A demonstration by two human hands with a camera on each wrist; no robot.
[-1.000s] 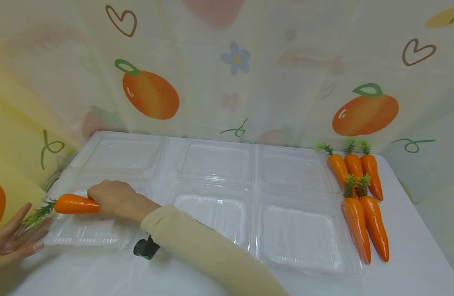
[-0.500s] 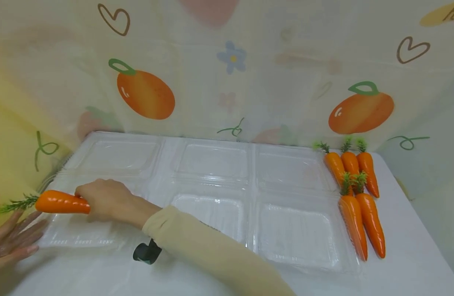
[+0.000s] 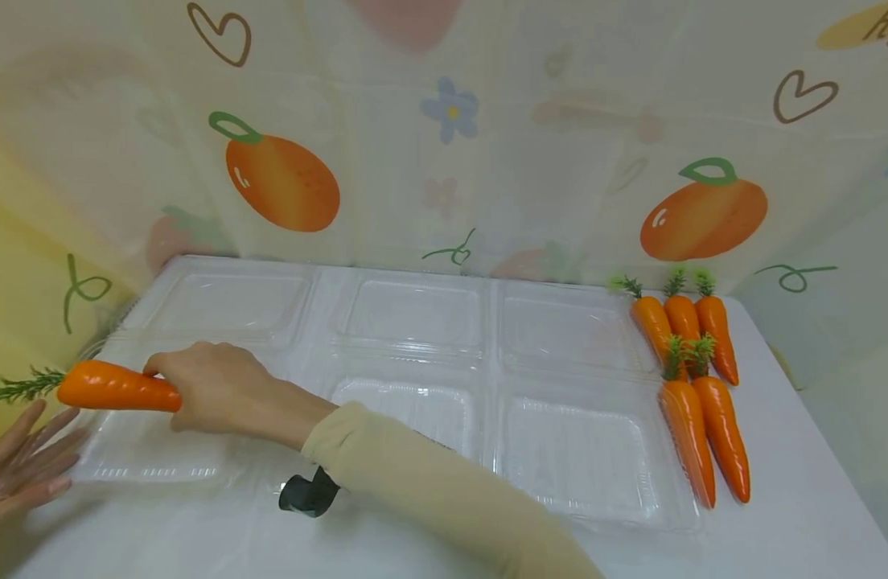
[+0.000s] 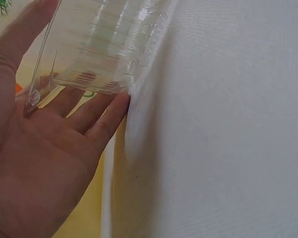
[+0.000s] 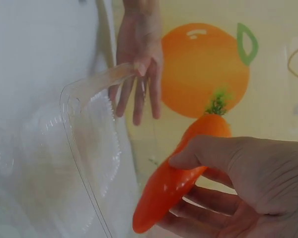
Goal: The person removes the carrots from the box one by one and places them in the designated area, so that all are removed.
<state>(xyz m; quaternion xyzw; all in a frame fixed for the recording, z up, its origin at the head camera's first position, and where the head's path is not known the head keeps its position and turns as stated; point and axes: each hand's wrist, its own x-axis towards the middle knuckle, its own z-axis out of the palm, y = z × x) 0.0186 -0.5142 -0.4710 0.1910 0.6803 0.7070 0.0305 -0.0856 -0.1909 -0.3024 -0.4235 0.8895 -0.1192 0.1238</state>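
My right hand holds an orange toy carrot with a green leafy top above the left front clear plastic container. In the right wrist view, the thumb lies across the carrot, with the other fingers behind it. The leafy top points left, over my left hand. That hand touches the container's left edge, its fingers extended. In the left wrist view, the container's corner lies against the fingers of my left hand, palm showing.
More clear containers stand in rows across the white table. Several toy carrots lie at the right, their tops pointing back. A patterned curtain hangs behind the table. A black device sits beneath my right wrist.
My right hand has carried the carrot left and slightly upward, bringing its leafy top over my left hand. The left hand stays at the container's edge. The head view has shifted slightly.
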